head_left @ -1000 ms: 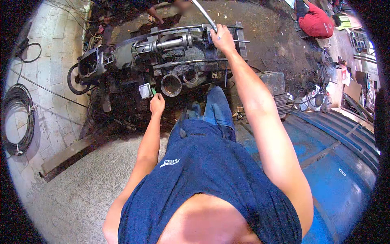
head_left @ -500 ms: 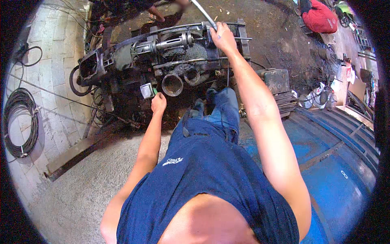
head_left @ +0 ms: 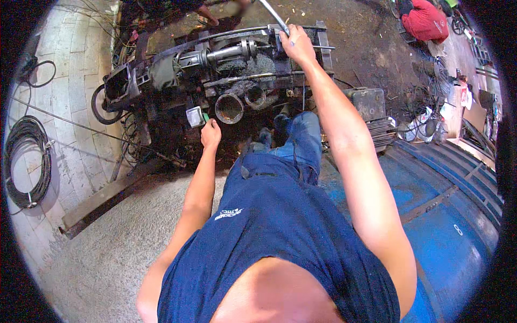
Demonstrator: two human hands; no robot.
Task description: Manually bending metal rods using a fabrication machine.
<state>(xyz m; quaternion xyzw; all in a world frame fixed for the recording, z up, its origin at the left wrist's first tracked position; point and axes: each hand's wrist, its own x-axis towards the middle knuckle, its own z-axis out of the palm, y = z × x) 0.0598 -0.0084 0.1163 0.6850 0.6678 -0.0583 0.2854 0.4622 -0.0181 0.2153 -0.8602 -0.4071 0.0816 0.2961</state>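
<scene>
My right hand (head_left: 299, 46) is wrapped round a silver metal bar (head_left: 273, 14), which slants up and left out of the top of the picture. Below that hand lies a dark, greasy lathe-like machine (head_left: 258, 78) with a horizontal metal shaft (head_left: 229, 53). At its near side, my left hand (head_left: 210, 134) is closed at a short green handle-like piece (head_left: 205, 117) beside a small pale square box (head_left: 194, 117). My fingers partly hide the green piece. Right of it, two open pipe ends (head_left: 229, 109) face me.
A coiled black cable (head_left: 27, 161) lies on pale tiles at left, near a long beam (head_left: 107, 200). A blue metal surface (head_left: 441, 242) spans the right side. A grey metal box (head_left: 366, 103) stands beyond it. A person in red (head_left: 425, 21) is at far right; another person's legs (head_left: 207, 15) show at the top.
The view has shifted slightly. My right hand stays on the bar and has risen slightly in the picture. My left hand remains at the green piece.
</scene>
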